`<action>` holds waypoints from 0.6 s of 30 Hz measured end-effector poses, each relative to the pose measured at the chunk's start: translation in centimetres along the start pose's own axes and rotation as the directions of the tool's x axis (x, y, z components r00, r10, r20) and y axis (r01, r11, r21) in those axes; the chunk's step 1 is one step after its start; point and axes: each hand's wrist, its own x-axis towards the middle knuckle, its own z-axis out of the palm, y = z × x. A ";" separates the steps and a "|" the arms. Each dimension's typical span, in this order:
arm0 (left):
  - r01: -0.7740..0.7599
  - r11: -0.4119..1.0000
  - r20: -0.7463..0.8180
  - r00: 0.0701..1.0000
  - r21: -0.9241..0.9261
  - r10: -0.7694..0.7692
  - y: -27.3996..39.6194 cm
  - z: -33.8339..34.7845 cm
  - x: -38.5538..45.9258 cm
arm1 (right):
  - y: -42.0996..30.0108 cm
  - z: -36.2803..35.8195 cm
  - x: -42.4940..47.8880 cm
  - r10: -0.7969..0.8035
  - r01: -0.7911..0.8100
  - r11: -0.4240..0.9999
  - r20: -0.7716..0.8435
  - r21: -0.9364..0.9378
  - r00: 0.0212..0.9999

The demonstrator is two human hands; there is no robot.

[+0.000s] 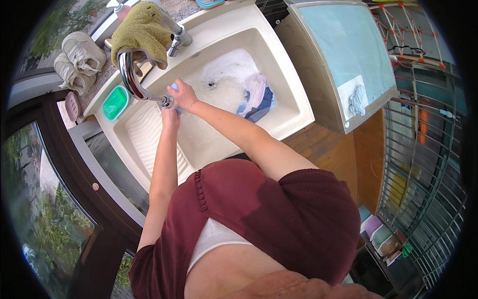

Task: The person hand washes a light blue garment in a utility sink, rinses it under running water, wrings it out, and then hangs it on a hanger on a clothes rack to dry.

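Both my hands are over the cream laundry sink, just beneath the end of the chrome faucet (130, 80). My right hand (185, 97) grips a small light-blue thing (174, 86), which looks like wet cloth. Close below it, my left hand (171, 116) holds the same light-blue piece; the spout hides part of its fingers. Farther right in the sink basin (209, 138), lilac and dark-blue wet clothes (257, 97) lie in cloudy water. White suds (231, 67) float around them. The ribbed washboard (145, 130) slopes on the basin's left side.
An olive towelling cloth (142, 31) hangs over the faucet. A green soap bar in a dish (115, 103) sits on the sink's left rim. Light-coloured sneakers (80, 59) stand on the ledge. To the right are a blue-topped cabinet (347, 45) and a wire rack (422, 157).
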 end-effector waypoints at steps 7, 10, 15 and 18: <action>0.534 0.823 0.651 0.697 -0.193 -0.300 3.2 -4.3 -3.2 | -3.0 -1.3 0.1 0.086 -0.415 0.758 0.553 0.504 0.829; 0.432 0.887 0.636 0.734 -0.164 -0.239 4.1 -0.5 -5.6 | -1.6 -1.2 1.2 -0.033 -0.291 0.836 0.573 0.465 0.819; 0.503 0.864 0.564 0.713 0.000 -0.416 2.1 -1.9 -3.9 | -4.8 -1.7 -0.1 0.113 -0.533 0.737 0.701 0.416 0.704; 0.563 0.826 0.563 0.688 -0.015 -0.458 2.5 -1.3 -5.2 | -4.5 -1.6 -0.4 0.115 -0.661 0.571 0.750 0.487 0.651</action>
